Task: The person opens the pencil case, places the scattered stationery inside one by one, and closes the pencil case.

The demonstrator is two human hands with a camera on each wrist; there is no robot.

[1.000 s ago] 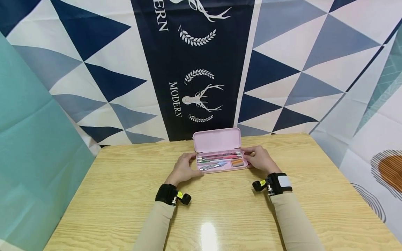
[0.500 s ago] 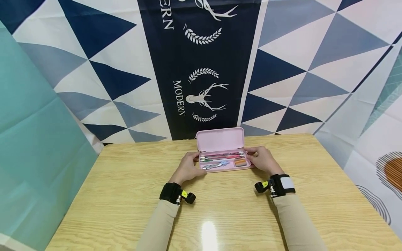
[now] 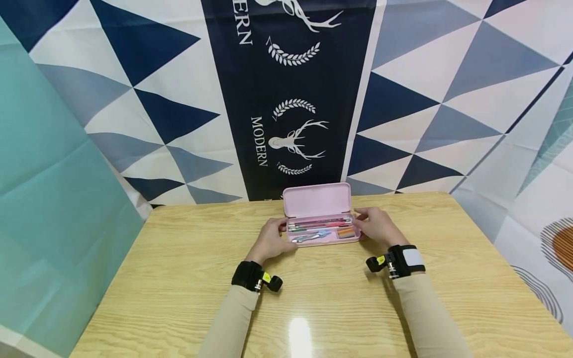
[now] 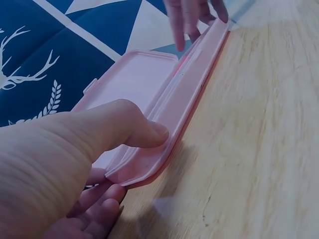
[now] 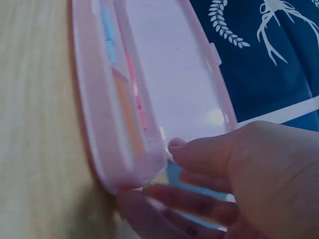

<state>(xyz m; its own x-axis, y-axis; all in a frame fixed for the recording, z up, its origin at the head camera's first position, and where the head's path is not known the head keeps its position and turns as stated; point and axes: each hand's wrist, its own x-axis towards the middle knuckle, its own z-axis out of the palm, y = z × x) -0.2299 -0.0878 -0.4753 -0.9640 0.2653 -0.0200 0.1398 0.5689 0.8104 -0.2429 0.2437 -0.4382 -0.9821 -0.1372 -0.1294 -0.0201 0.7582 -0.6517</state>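
Note:
An open pink pencil case point(image 3: 317, 200) lies on the table, its lid tipped back toward the wall. My left hand point(image 3: 271, 241) grips its left end; in the left wrist view the thumb point(image 4: 149, 133) lies over the front rim, with fingers curled at the outer corner. At the other end is my right hand point(image 3: 377, 226), its thumb point(image 5: 187, 152) by the rim near the hinge side and fingertips at the front corner. Inside the case are several pencils point(image 3: 313, 224), a silver and light blue drawing compass point(image 3: 313, 236) and an orange block point(image 3: 345, 232) in a small compartment.
The wooden table point(image 3: 188, 278) reaches back to a patterned cloth wall point(image 3: 295, 99) just behind the lid. A teal sheet point(image 3: 67, 199) stands along the left side. Light glares off the tabletop near the front.
The head view has shifted a little, so everything sits slightly further right. The right fingers lie a bit further out from the case's end. The left hand keeps its place on the case.

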